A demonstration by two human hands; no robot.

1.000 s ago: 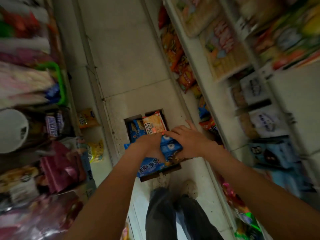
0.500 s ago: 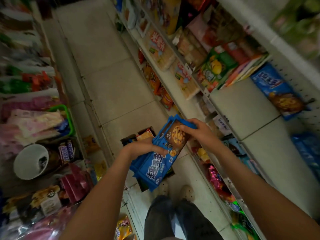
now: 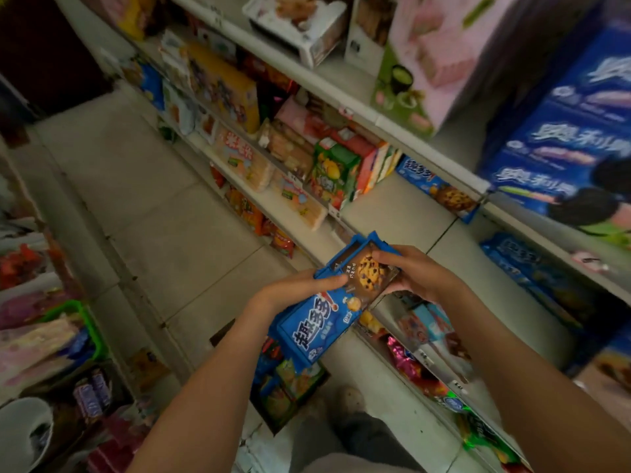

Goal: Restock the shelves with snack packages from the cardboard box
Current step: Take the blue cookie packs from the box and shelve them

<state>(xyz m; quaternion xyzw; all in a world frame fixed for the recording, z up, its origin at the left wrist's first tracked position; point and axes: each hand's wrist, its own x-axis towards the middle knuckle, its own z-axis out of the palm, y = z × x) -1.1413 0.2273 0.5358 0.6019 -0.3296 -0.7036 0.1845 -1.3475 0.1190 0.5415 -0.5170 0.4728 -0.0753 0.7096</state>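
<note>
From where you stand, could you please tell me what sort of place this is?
Probably a small shop aisle: shelves crowded with snack packages, a cardboard box of stock on the tiled floor.

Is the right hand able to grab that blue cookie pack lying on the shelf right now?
Probably not yet. The right hand is busy gripping the stack of cookie packs. The way to the shelf pack looks free, over bare shelf.
</note>
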